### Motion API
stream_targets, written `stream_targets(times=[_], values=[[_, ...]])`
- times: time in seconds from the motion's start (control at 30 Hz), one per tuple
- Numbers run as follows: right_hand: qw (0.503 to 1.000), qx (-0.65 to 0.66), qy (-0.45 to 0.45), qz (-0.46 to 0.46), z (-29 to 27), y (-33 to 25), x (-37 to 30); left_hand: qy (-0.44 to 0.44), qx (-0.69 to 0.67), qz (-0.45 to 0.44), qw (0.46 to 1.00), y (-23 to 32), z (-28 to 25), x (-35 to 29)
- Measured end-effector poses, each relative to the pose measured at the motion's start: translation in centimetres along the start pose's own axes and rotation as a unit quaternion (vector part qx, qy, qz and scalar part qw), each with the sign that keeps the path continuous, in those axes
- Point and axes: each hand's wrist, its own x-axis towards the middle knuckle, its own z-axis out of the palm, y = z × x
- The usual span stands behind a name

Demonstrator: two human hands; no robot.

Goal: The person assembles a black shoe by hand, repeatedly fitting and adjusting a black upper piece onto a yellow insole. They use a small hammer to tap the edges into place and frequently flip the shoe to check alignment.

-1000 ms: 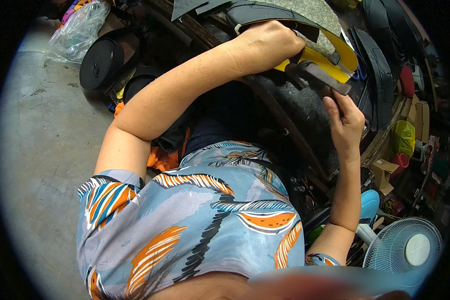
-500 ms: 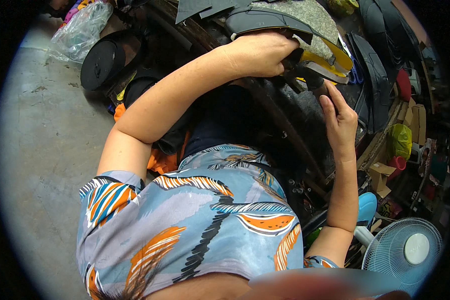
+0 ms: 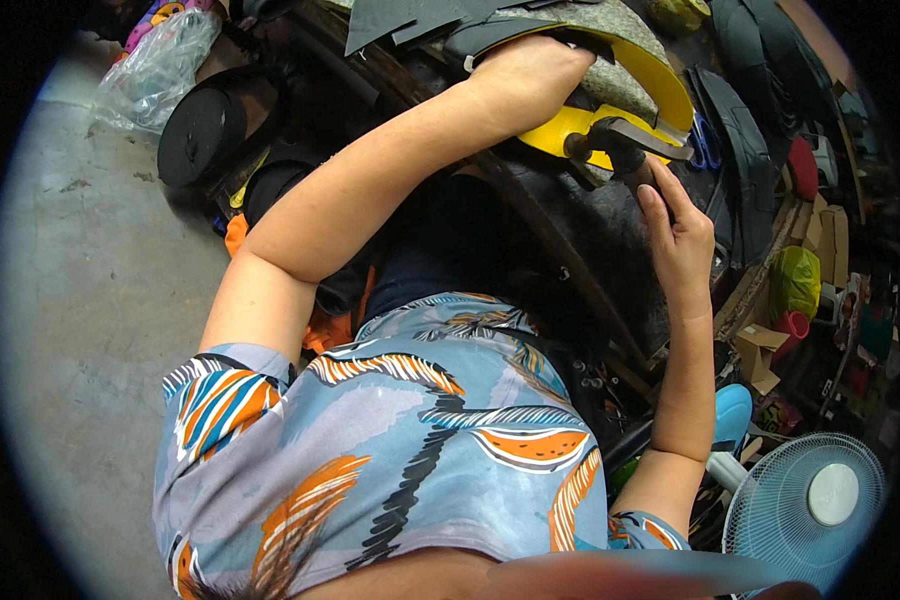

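Note:
My left hand is closed on a curved strip, dark grey on its outside and bright yellow inside, held over a speckled grey stone slab. Its fingertips are hidden behind the hand and the strip. To the right, my right hand grips a claw hammer by the dark handle close under the head. The hammer head lies just in front of the strip's yellow face. Whether the two touch, I cannot tell.
Flat dark grey pieces lie at the far edge, and stacked dark sheets stand at the right. Blue-handled scissors rest beside them. A black roll and a clear plastic bag are at left; a fan stands lower right.
My left hand has shifted slightly away from me and off the hammer head, turning the strip so more yellow shows. The right hand and hammer have barely moved.

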Motion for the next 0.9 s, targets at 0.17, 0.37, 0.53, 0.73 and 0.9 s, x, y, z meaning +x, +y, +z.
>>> stream_targets(times=[0.17,0.37,0.53,0.73,0.9], values=[[0.999,0.028,-0.015,0.022,-0.4,-0.2,0.5,-0.124,-0.036,0.043,0.991,-0.4,-2.0,-2.0],[0.999,0.037,0.016,0.017,-2.6,-0.4,2.6,-0.123,-0.041,0.086,0.988,-0.8,-2.1,-1.4],[0.986,-0.153,0.054,-0.024,-0.9,0.4,3.5,-0.120,0.079,0.144,0.979,0.8,-1.9,-1.4],[0.986,-0.145,0.072,-0.034,-0.4,1.0,3.2,0.013,0.387,0.332,0.860,0.0,-4.0,-2.7],[0.988,-0.142,0.063,-0.017,-0.4,1.0,3.3,-0.003,0.234,0.325,0.916,-3.3,-5.3,-0.7]])
